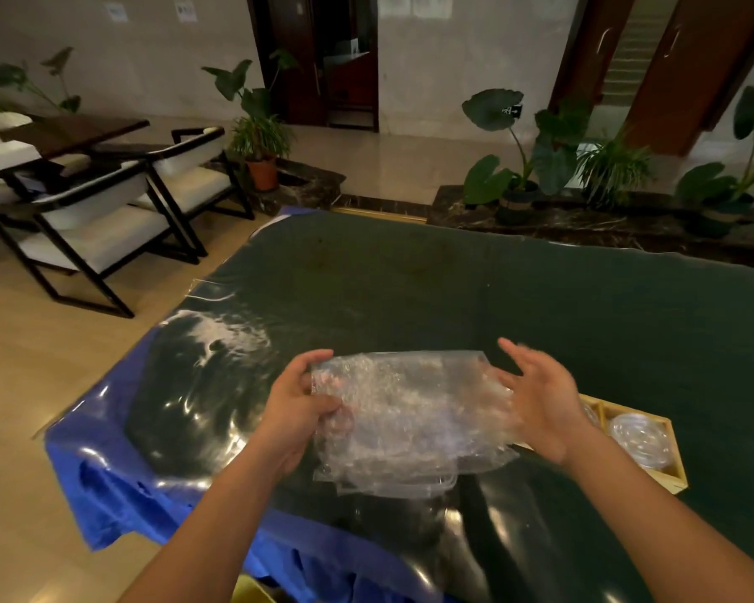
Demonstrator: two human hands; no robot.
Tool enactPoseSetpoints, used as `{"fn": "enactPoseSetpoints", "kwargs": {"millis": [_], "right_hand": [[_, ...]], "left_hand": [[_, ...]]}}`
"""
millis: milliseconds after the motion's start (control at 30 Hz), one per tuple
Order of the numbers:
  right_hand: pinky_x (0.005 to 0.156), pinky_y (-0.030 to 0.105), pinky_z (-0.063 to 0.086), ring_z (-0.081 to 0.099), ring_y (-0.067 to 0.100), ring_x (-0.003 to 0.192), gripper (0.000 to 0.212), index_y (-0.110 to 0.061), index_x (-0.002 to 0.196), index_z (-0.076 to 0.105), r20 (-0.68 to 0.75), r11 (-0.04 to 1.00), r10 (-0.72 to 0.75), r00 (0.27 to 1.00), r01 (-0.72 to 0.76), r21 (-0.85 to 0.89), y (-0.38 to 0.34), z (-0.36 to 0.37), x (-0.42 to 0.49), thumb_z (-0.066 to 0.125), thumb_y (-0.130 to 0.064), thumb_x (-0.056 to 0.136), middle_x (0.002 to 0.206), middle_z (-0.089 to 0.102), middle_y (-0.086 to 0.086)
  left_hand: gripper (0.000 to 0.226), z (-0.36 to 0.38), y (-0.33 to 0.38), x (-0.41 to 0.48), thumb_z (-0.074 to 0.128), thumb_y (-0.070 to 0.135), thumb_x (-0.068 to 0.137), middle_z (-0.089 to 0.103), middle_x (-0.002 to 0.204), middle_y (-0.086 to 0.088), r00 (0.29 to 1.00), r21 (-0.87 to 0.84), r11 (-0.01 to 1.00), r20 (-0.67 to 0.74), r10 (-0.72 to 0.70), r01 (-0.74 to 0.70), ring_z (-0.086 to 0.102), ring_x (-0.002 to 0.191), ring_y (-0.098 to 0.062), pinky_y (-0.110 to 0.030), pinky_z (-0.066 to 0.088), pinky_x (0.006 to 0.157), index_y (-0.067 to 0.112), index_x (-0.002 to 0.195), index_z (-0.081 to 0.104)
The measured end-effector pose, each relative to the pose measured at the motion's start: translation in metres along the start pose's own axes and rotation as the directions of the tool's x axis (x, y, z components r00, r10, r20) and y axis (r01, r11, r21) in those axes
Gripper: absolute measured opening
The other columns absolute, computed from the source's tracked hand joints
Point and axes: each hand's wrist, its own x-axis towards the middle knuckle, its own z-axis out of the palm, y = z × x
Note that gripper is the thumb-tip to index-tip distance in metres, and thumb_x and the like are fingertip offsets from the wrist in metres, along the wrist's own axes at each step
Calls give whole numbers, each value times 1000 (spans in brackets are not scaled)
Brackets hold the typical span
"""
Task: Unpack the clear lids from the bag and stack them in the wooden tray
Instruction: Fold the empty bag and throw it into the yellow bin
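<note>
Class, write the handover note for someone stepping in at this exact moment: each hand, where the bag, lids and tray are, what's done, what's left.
Left hand: grips the left end of the clear bag, held above the table.
Right hand: open, fingers spread at the bag's right end.
Wooden tray: on the table, to the right.
Done: clear lids sit in one tray compartment.
Left: the bag is crumpled and I cannot tell if lids remain inside; check it, then stack any in the tray.

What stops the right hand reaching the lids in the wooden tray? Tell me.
Probably nothing, so yes. The right hand is open beside the bag, which the left hand grips; the lids lie uncovered in the wooden tray just right of it.
</note>
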Motion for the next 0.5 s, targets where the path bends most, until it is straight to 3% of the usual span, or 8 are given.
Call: {"fn": "enactPoseSetpoints", "kwargs": {"millis": [67, 133, 200, 267, 333, 400, 433, 500], "right_hand": [[79, 56, 60, 71, 37, 106, 72, -30, 144, 42, -7, 979, 70, 998, -70, -192, 1, 0, 6, 70, -57, 83, 135, 59, 12], [81, 53, 60, 72, 36, 104, 82, -11, 142, 45, -12, 926, 81, 997, -79, -369, 8, 3, 11, 85, -34, 74, 125, 70, 12], [81, 48, 61, 75, 33, 96, 55, -3, 127, 60, -43, 919, 16, 999, -31, -393, 16, 5, 16, 83, -13, 77, 107, 77, 13], [78, 43, 61, 77, 29, 90, 36, -5, 116, 67, -108, 926, -115, 988, 67, -370, 21, 5, 20, 78, -6, 81, 99, 79, 12], [80, 45, 62, 77, 27, 90, 31, -13, 112, 69, -152, 907, -216, 964, 141, -398, 23, 6, 23, 79, -8, 82, 100, 79, 8], [76, 45, 63, 77, 24, 89, 33, -19, 110, 69, -155, 867, -272, 950, 172, -467, 25, 8, 23, 81, -11, 81, 99, 79, 5], [71, 42, 64, 77, 23, 86, 33, -20, 110, 69, -146, 851, -297, 944, 192, -488, 24, 8, 22, 81, -10, 80, 97, 79, 4], [61, 31, 62, 78, 23, 79, 34, -17, 110, 68, -122, 838, -352, 928, 254, -482, 21, 6, 21, 81, -7, 80, 91, 80, 4]], "left_hand": [[65, 3, 2, 0, 59, -26, 83, 70, 108, -24, 998, 19, 998, -14, 64, -63, 72, 69, -27, -31, 57, 50, 19, 131, 58], [70, 5, 3, 3, 59, -25, 83, 70, 110, -22, 996, -38, 997, -60, 70, -72, 73, 76, -26, -34, 61, 55, 21, 136, 55], [79, 1, 3, 7, 62, -19, 85, 71, 108, -18, 998, -177, 984, -68, 9, -21, 74, 81, -28, -38, 63, 61, 23, 149, 43], [98, -3, -1, 10, 75, 1, 82, 73, 108, -11, 994, -265, 958, 19, -111, 112, 75, 90, -35, -46, 64, 68, 32, 158, 23], [110, -3, -7, 6, 82, 11, 75, 73, 112, -11, 970, -114, 967, 116, -214, 227, 72, 101, -42, -58, 62, 78, 31, 160, 15], [85, -2, -12, 0, 78, -1, 79, 75, 110, -22, 962, 53, 976, 166, -218, 212, 69, 102, -52, -68, 56, 86, 15, 152, 36], [71, -3, -14, 0, 75, -7, 80, 76, 105, -25, 965, 74, 978, 161, -205, 195, 71, 96, -52, -65, 58, 83, 10, 143, 47], [55, -6, -17, 6, 70, -13, 82, 78, 93, -24, 978, 24, 984, 113, -176, 174, 75, 73, -37, -45, 64, 64, 7, 132, 58]]}}
